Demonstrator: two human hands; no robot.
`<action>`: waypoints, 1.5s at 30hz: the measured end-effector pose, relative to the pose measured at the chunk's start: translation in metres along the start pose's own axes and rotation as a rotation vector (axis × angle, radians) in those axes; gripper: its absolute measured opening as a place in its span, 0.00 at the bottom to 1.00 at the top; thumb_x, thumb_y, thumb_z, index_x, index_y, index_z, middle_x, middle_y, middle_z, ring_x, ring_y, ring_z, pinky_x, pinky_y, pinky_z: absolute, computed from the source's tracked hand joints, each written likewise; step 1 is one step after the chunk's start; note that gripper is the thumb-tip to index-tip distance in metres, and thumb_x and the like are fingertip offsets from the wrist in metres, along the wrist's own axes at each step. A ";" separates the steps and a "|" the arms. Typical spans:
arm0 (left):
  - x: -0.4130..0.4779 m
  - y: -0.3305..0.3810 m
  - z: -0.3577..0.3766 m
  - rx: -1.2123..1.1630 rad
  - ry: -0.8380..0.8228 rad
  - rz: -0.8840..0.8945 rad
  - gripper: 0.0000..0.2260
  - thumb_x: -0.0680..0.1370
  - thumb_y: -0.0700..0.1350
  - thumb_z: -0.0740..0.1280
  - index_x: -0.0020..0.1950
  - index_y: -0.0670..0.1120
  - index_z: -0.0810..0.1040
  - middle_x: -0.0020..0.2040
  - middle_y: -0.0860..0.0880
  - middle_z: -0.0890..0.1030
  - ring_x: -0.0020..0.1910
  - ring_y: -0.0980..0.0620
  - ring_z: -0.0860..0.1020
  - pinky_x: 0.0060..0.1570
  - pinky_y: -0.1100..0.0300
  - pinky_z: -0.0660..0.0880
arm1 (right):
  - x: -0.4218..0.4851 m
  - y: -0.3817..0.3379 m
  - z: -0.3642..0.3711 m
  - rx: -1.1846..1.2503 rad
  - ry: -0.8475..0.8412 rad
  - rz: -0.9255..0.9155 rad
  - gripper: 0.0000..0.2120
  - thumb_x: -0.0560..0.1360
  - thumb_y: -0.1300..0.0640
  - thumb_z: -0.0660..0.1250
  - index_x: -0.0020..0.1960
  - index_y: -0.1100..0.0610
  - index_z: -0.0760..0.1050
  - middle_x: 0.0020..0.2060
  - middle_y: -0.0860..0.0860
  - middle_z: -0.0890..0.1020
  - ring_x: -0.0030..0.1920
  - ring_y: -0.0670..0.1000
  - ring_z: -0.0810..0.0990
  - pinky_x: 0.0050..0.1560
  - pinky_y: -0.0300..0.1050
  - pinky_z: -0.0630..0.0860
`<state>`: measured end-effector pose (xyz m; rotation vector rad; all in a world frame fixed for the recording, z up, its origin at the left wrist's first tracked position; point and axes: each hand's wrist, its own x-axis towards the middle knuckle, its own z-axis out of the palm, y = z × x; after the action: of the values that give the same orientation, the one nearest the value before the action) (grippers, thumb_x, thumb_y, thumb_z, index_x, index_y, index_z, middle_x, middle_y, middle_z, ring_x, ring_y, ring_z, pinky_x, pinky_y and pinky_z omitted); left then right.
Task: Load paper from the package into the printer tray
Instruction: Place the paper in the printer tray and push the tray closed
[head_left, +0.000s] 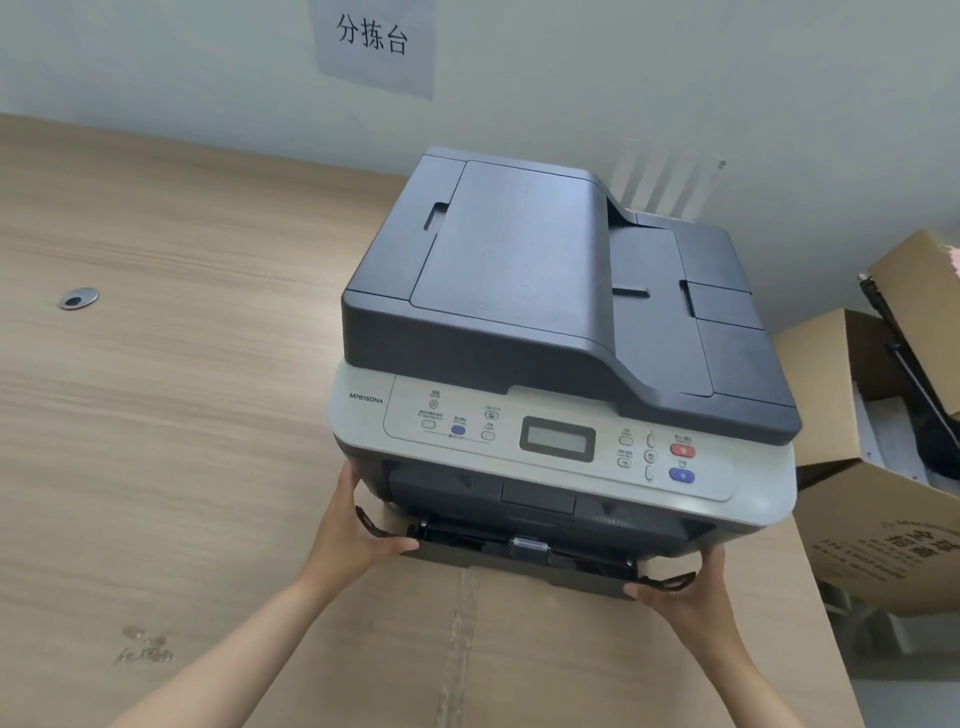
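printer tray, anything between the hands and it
Nothing visible: the left hand and right hand already grip the two front corners of the printer tray. No paper package is in view.

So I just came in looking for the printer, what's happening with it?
A person has both hands on the printer's front. The left hand and right hand each grip an end of the open front tray at its base. The printer sits on a flattened cardboard sheet on the wooden table. No paper is visible yet.
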<state>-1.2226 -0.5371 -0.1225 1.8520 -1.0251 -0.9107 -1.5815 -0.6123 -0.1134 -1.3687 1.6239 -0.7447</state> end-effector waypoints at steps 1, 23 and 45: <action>0.002 0.001 0.000 0.002 -0.003 -0.009 0.48 0.55 0.39 0.81 0.63 0.64 0.56 0.62 0.60 0.70 0.60 0.60 0.68 0.48 0.80 0.66 | 0.002 0.001 0.001 -0.006 -0.005 0.004 0.47 0.52 0.66 0.81 0.64 0.50 0.60 0.50 0.39 0.71 0.56 0.60 0.74 0.60 0.61 0.73; 0.004 0.011 0.012 -0.070 0.147 -0.062 0.33 0.58 0.36 0.80 0.49 0.59 0.65 0.51 0.51 0.77 0.54 0.49 0.75 0.50 0.61 0.70 | 0.001 -0.015 0.013 0.022 0.179 -0.023 0.38 0.56 0.70 0.79 0.57 0.52 0.64 0.50 0.51 0.74 0.51 0.53 0.73 0.52 0.46 0.68; 0.017 0.008 0.009 0.047 0.127 -0.093 0.26 0.58 0.38 0.80 0.48 0.41 0.69 0.46 0.45 0.80 0.48 0.47 0.77 0.45 0.60 0.71 | 0.011 -0.016 0.014 -0.110 0.223 0.050 0.33 0.56 0.66 0.80 0.55 0.61 0.67 0.47 0.56 0.78 0.49 0.55 0.75 0.50 0.46 0.68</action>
<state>-1.2253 -0.5577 -0.1226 1.9844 -0.8962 -0.8173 -1.5618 -0.6254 -0.1083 -1.3555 1.8913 -0.8119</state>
